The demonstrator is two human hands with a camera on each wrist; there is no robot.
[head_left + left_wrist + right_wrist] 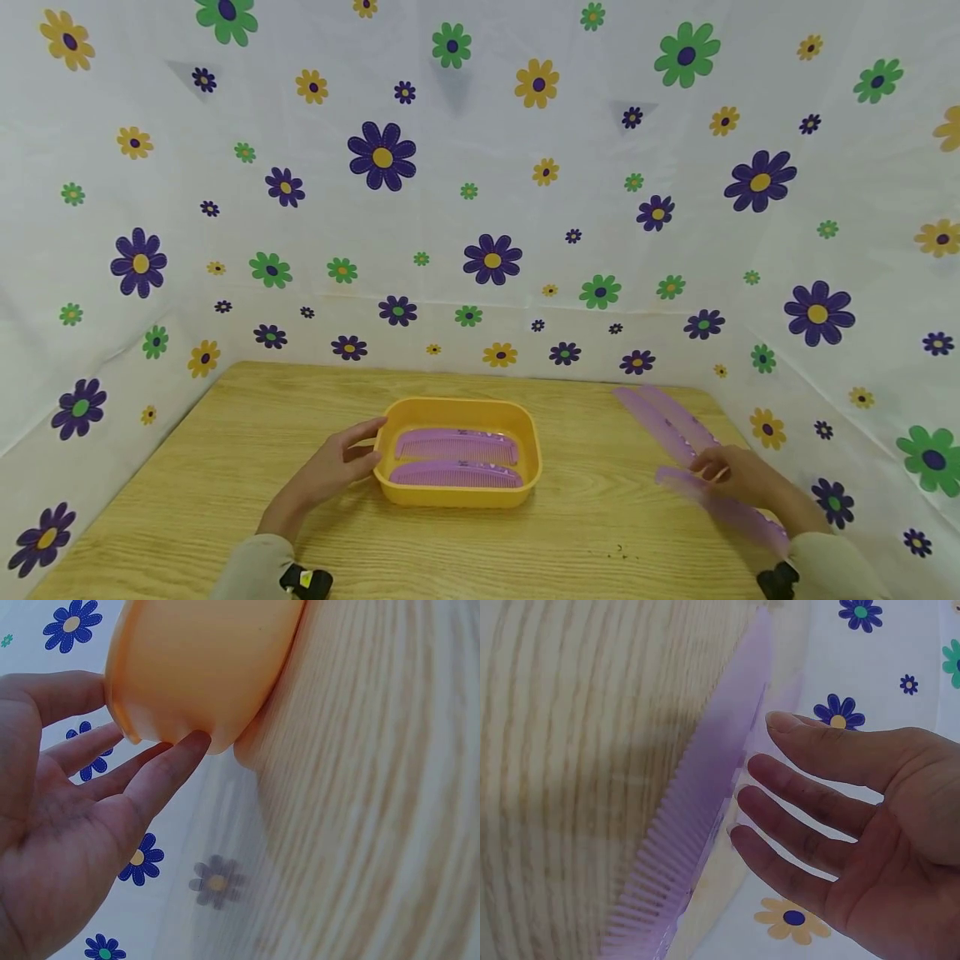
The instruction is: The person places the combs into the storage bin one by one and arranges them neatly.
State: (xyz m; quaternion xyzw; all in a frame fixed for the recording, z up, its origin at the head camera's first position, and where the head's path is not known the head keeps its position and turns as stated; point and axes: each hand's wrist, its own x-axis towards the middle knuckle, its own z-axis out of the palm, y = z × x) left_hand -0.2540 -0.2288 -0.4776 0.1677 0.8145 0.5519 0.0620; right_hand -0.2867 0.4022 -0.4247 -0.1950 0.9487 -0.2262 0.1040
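My left hand (341, 454) rests against the left end of a yellow plastic box (457, 497). In the left wrist view its fairly straight fingers (169, 776) touch the outer wall and rim. Inside the box lie two purple combs, a rear comb (457, 447) and a front comb (456, 475), teeth toward me. My right hand (738, 479) is over a nearer purple comb (738, 512) on the right. In the right wrist view its loosely bent fingers (802, 791) are beside that comb's spine, thumb apart; contact is unclear. Two more purple combs (652, 417) lie beyond it.
Wood-grain table (570, 542) lies under everything. A white flower-print sheet (480, 208) rises at the back and both sides, close beside the right-hand combs. Small dark specks (621, 552) mark the table at front right.
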